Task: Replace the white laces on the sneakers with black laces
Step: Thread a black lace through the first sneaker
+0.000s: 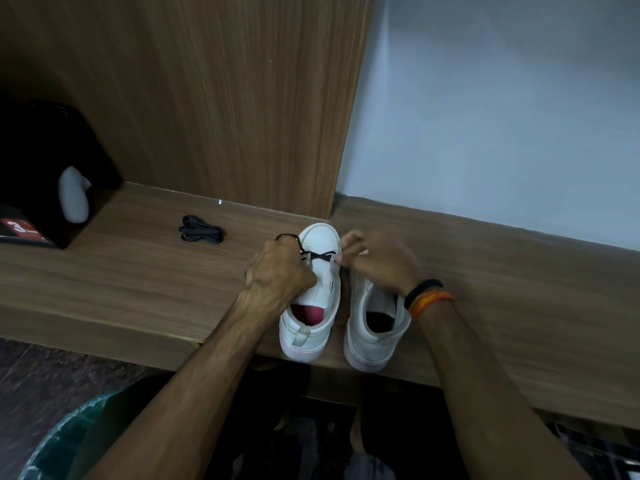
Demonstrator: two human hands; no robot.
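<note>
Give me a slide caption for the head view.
Both hands thread a black lace through the left white sneaker.

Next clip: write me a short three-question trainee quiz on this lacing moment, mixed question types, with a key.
1. True or false: a black lace already crosses the toe end of the left sneaker.
2. Multiple choice: the spare bundle of black lace lies A) inside the right sneaker, B) on the wooden shelf left of the shoes, C) in the black box.
3. Fill in: the wristbands are on the ___ arm.

Key: 1 true; 2 B; 3 right. The left hand grips one lace end; the right hand pinches at the shoe's other side, where blur hides what it holds.
</note>
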